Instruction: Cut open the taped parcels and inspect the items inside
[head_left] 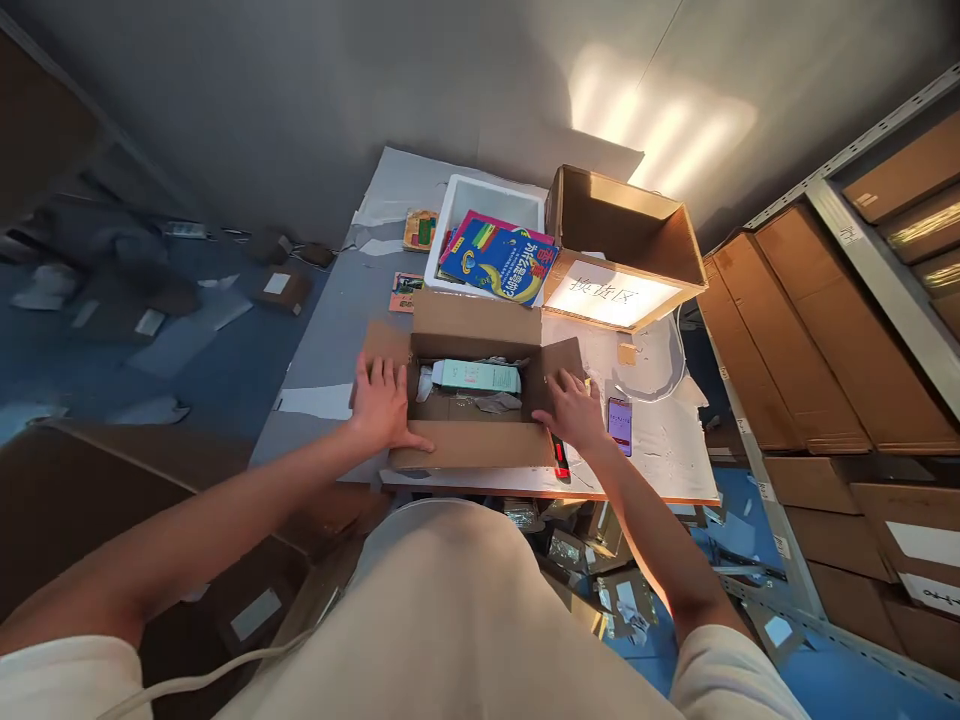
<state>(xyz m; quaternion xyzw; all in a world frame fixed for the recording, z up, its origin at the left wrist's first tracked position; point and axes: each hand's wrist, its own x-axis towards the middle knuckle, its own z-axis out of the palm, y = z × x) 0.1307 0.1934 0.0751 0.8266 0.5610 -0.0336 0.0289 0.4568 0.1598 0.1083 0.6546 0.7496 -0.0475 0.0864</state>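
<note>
A cardboard box stands in front of me on the table with its flaps folded out. Inside it lies a light green carton, with crumpled packing material around it. My left hand rests spread on the left flap, its thumb over the front flap. On the right flap lies my right hand, fingers apart, its thumb at the box's front right corner. Close to that hand, a red and black box cutter sticks out from beside the box. A phone lies further right, its screen lit.
Behind the box stand a white foam bin holding books and an open carton with a handwritten label. Small booklets lie at left. A shelf rack of boxes borders the right; parcels and paper litter the floor.
</note>
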